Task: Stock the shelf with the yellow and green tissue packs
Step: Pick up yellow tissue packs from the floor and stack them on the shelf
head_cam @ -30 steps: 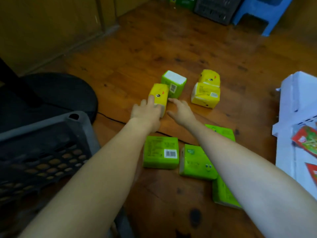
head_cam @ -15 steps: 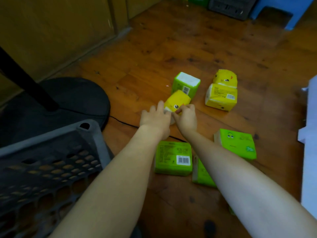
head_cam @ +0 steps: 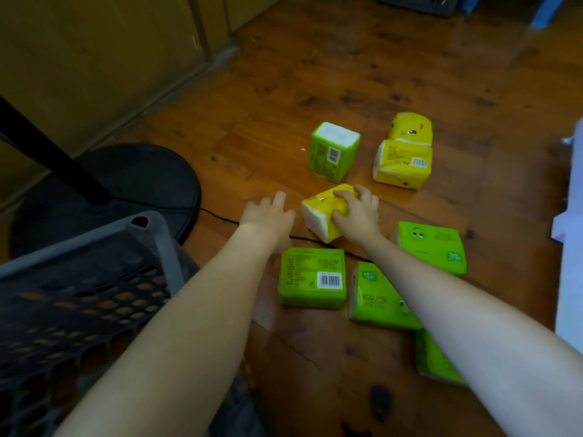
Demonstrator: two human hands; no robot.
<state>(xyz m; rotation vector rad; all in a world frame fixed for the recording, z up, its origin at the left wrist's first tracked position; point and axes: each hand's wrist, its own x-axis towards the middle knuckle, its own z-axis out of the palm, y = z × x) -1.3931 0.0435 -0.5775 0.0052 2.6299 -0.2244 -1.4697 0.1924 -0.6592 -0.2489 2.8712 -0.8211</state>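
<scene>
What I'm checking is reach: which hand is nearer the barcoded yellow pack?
Right. Right hand: just below-left of the barcoded yellow pack. Left hand: farther left.

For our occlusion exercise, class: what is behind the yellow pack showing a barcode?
A cartoon-faced yellow pack sits behind the barcoded yellow pack. Its lower part is covered, so whether it rests on the floor or leans cannot be seen.

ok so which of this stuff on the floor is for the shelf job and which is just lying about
For the job: yellow pack in the right hand; yellow pair behind; upright green pack; flat green packs near the arms.
Lying about: grey crate; black stand base; black cable.
</scene>
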